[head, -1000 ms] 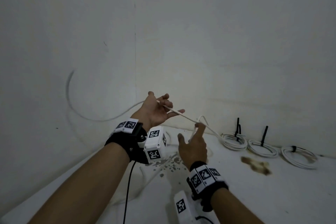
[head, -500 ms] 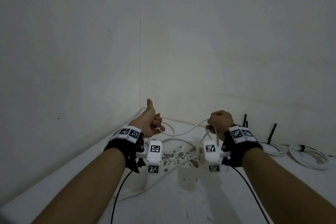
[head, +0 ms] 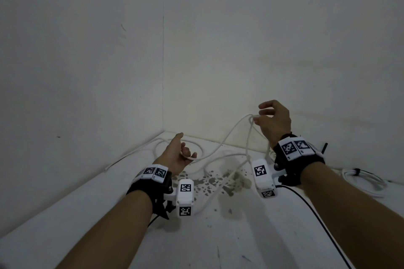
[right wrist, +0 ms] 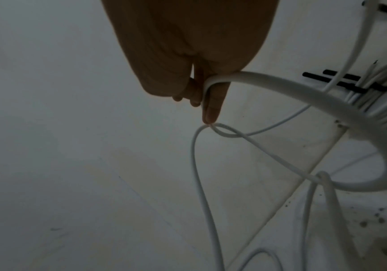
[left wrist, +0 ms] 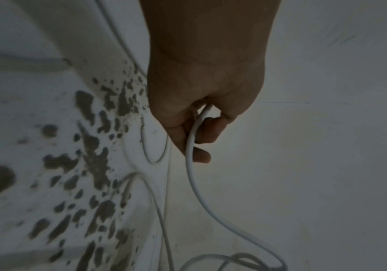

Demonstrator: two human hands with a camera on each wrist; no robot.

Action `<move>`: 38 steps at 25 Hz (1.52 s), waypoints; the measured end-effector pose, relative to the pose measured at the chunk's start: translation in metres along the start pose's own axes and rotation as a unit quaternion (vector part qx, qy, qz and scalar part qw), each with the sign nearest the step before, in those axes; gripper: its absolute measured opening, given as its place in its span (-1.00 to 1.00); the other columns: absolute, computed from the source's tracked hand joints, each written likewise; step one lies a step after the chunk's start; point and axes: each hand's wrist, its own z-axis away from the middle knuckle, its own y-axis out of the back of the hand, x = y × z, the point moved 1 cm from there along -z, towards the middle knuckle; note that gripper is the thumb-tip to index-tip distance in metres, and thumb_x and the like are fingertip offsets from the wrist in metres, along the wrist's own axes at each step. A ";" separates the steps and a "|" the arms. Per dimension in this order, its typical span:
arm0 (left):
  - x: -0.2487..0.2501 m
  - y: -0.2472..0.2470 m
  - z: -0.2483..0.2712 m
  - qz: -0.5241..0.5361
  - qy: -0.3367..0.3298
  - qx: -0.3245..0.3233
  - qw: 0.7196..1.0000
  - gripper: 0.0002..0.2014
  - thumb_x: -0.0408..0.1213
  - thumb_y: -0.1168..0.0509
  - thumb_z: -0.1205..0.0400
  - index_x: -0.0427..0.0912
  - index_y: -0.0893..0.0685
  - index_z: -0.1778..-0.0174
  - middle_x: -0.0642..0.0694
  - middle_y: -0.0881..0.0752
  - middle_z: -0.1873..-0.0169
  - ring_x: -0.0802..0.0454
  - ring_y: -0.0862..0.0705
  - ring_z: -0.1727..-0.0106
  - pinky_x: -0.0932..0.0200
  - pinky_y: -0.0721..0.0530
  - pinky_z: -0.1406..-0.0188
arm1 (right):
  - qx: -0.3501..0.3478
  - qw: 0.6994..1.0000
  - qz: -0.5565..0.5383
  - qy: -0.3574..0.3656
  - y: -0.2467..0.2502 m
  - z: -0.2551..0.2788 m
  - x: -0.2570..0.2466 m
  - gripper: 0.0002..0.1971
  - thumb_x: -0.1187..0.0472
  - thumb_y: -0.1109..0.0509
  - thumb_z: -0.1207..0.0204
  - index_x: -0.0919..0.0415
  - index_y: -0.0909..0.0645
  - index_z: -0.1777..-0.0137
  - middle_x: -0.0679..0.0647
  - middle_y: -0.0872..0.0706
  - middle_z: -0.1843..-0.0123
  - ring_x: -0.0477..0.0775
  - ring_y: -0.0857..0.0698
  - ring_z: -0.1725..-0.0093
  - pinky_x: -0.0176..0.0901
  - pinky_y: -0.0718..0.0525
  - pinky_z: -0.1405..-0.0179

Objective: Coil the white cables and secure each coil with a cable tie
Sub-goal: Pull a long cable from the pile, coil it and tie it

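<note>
1. Left forearm (head: 105, 223): is showing bare, with no sleeve.
2. Left wrist strap (head: 145, 190): is wrapping the wrist in black, carrying white tags (head: 154, 173) printed with black square patterns.
3. Left camera block (head: 185, 197): is projecting white from the strap, bearing two patterned tags; a black cable (head: 153, 220) is trailing beneath.
4. Right wrist strap (head: 299, 162): is matching, black with white patterned tags (head: 294, 147).
5. Right camera block (head: 262, 178): is sitting white and tagged, a black cable (head: 314, 218) running off it.

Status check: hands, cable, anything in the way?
Left hand grips white cable. Right hand pinches its raised loops. Slack crosses itself below; snag possible.
</note>
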 end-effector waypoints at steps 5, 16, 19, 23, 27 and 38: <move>-0.031 -0.001 -0.006 0.027 0.006 -0.032 0.999 -0.63 0.03 -0.38 -0.61 -0.20 -0.44 0.09 -0.07 -0.37 0.65 0.05 -0.40 0.67 0.02 -0.74 0.29 | 0.011 0.998 0.049 0.033 0.011 -0.003 0.014 -0.76 0.48 -0.44 -0.48 0.14 -0.69 -0.01 0.12 -0.75 -0.02 0.05 -0.71 0.10 -0.40 -0.53 0.33; -0.043 0.008 -0.013 -0.001 0.026 -0.045 0.999 -0.54 0.18 -0.36 -0.57 -0.20 -0.48 0.23 -0.01 -0.29 0.63 0.09 -0.27 0.73 0.07 -0.66 0.27 | -0.434 0.817 0.360 0.124 -0.004 0.059 0.047 -0.74 0.33 -0.37 -0.53 0.08 -0.83 -0.06 -0.03 -0.68 -0.06 -0.10 -0.64 0.05 -0.36 -0.54 0.08; -0.035 0.012 -0.013 -0.011 0.040 -0.037 0.998 -0.52 0.19 -0.21 -0.67 -0.21 -0.46 0.26 -0.03 -0.31 0.68 0.09 -0.31 0.75 0.02 -0.66 0.25 | -0.519 0.728 0.423 0.146 -0.029 0.081 0.058 -0.68 0.13 -0.48 -0.56 0.05 -0.75 -0.31 0.05 -0.75 -0.20 0.01 -0.67 -0.13 -0.20 -0.61 -0.13; -0.023 0.014 -0.002 -0.058 0.069 -0.005 0.996 -0.47 0.27 -0.07 -0.69 -0.20 -0.40 0.20 -0.06 -0.35 0.67 0.09 -0.31 0.76 -0.04 -0.68 0.28 | -0.548 0.701 0.436 0.136 -0.041 0.086 0.063 -0.72 0.10 -0.52 -0.54 0.07 -0.79 -0.24 0.10 -0.81 -0.15 0.11 -0.75 -0.14 -0.20 -0.63 -0.07; -0.005 0.003 0.012 -0.106 0.055 0.007 0.993 -0.33 0.45 0.09 -0.60 -0.20 -0.37 0.10 -0.08 -0.34 0.55 0.09 -0.24 0.78 0.12 -0.51 0.47 | -0.518 0.689 0.490 0.129 -0.040 0.077 0.068 -0.82 0.20 -0.47 -0.55 0.17 -0.79 -0.11 0.18 -0.78 -0.17 0.21 -0.74 -0.14 -0.05 -0.71 -0.13; 0.030 -0.036 0.023 -0.304 -0.042 -0.001 0.952 -0.75 -0.33 0.08 -0.74 -0.24 -0.51 -0.05 -0.11 -0.47 0.39 0.08 -0.28 0.56 0.33 -0.41 0.68 | -0.289 0.837 0.463 0.037 -0.026 0.023 0.066 -0.85 0.15 -0.35 -0.66 0.25 -0.57 -0.04 0.24 -0.69 -0.16 0.20 -0.66 0.02 -0.08 -0.62 0.14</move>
